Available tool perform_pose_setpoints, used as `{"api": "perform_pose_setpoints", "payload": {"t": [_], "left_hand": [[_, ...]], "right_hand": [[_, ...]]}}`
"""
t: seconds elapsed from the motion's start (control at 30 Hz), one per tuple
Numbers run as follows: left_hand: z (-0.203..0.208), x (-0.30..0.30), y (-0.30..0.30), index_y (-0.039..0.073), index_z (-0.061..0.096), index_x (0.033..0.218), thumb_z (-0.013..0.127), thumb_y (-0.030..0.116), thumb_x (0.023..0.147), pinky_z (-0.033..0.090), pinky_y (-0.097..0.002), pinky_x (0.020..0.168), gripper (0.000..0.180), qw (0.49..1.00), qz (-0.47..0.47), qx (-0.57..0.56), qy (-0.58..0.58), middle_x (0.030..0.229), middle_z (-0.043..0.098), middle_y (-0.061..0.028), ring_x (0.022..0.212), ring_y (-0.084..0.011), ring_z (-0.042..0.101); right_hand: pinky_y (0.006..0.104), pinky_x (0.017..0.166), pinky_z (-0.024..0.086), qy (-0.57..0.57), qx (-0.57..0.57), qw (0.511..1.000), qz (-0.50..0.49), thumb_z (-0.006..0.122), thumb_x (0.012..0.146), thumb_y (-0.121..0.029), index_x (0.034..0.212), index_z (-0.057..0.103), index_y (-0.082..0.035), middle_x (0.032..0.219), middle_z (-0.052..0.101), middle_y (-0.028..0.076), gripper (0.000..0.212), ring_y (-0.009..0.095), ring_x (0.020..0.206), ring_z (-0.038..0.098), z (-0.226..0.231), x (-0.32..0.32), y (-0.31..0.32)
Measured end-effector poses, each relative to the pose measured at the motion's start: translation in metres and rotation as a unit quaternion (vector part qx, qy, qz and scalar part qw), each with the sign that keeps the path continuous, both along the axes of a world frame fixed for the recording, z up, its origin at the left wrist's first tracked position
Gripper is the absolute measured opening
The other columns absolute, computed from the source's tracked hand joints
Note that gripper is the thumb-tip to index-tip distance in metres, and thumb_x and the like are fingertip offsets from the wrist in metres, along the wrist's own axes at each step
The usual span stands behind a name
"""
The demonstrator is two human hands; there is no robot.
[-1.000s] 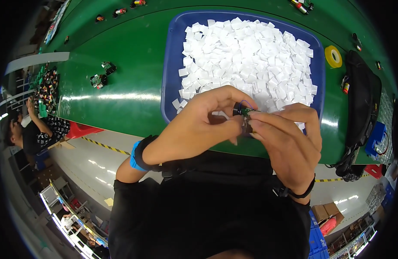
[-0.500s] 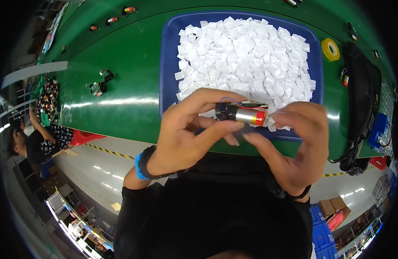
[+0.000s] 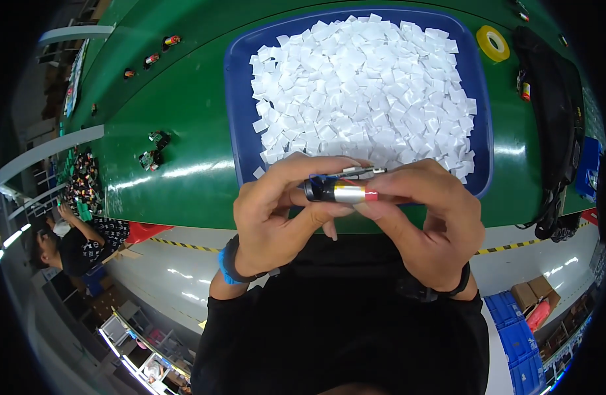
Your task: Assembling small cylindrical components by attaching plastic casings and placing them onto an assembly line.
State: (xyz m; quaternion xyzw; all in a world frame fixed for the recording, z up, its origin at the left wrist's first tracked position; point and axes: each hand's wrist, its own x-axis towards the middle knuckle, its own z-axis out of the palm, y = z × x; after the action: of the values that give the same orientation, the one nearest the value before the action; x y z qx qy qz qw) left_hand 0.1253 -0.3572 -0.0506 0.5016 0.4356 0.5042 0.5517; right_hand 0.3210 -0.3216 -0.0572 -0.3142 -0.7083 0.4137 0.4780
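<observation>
Between both hands, over the near side of the tray, a small cylindrical battery [image 3: 349,192] lies roughly level. Its body is silver with a red right end and a black left end. A thin circuit board [image 3: 363,172] runs along its upper side. My left hand [image 3: 267,214] is closed around the black end, thumb below and fingers behind. My right hand [image 3: 438,220] pinches the red end between thumb and fingertips, hiding its tip. Beyond them a blue tray [image 3: 234,125] holds a heap of small white square pieces [image 3: 362,85].
Two small circuit parts [image 3: 150,159] lie left of the tray on the green table [image 3: 184,131]. More batteries [image 3: 151,60] stand at the far left. Yellow tape [image 3: 492,43] and a black bag [image 3: 556,118] are on the right. Another person [image 3: 76,243] sits at far left.
My right hand has moved left and closed on the battery's red end, from being apart or barely touching. The battery has shifted slightly left in view. The tray also appears shifted as the view moved.
</observation>
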Motion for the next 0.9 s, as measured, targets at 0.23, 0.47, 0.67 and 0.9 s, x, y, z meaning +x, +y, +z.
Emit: {"api": "perform_pose_setpoints", "payload": {"t": [0.23, 0.47, 0.67, 0.9], "left_hand": [[0.002, 0.001, 0.002, -0.008, 0.062, 0.119, 0.069, -0.006, 0.088, 0.057, -0.0227, 0.055, 0.032, 0.992, -0.02, 0.061, 0.107, 0.106, 0.068, -0.0198, 0.078, -0.0159, 0.069], [0.017, -0.004, 0.014, -0.007, 0.058, 0.122, 0.065, 0.001, 0.093, 0.054, -0.0228, 0.05, 0.03, 0.986, -0.068, -0.144, -0.051, 0.103, 0.067, -0.0167, 0.073, -0.014, 0.066], [0.013, -0.023, 0.03, -0.006, 0.055, 0.124, 0.063, 0.006, 0.097, 0.05, -0.023, 0.045, 0.031, 0.898, -0.148, -0.345, -0.228, 0.098, 0.067, -0.0124, 0.067, -0.0108, 0.063], [0.038, -0.027, 0.053, -0.008, 0.059, 0.11, 0.066, 0.021, 0.095, 0.044, -0.0202, 0.04, 0.034, 0.935, -0.222, -0.277, -0.001, 0.089, 0.063, -0.0085, 0.05, -0.0097, 0.059]], "right_hand": [[0.0241, 0.067, 0.055, 0.11, -0.119, 0.986, -0.049, 0.081, 0.076, 0.008, 0.106, 0.06, 0.005, 0.091, 0.069, 0.016, 0.037, 0.017, 0.077, 0.069, 0.004, -0.006, -0.012], [0.022, 0.059, 0.05, 0.003, -0.024, 0.999, -0.032, 0.085, 0.073, -0.001, 0.107, 0.063, 0.004, 0.085, 0.067, 0.012, 0.041, 0.014, 0.069, 0.065, 0.0, 0.0, 0.003], [0.0237, 0.053, 0.043, -0.147, 0.067, 0.987, -0.013, 0.088, 0.066, -0.005, 0.108, 0.072, 0.0, 0.078, 0.064, 0.007, 0.044, 0.013, 0.061, 0.06, 0.008, 0.013, 0.015], [0.0245, 0.056, 0.045, -0.111, 0.099, 0.988, -0.043, 0.088, 0.065, -0.001, 0.111, 0.073, -0.002, 0.08, 0.065, 0.007, 0.048, 0.013, 0.064, 0.06, 0.011, 0.005, 0.016]]}}
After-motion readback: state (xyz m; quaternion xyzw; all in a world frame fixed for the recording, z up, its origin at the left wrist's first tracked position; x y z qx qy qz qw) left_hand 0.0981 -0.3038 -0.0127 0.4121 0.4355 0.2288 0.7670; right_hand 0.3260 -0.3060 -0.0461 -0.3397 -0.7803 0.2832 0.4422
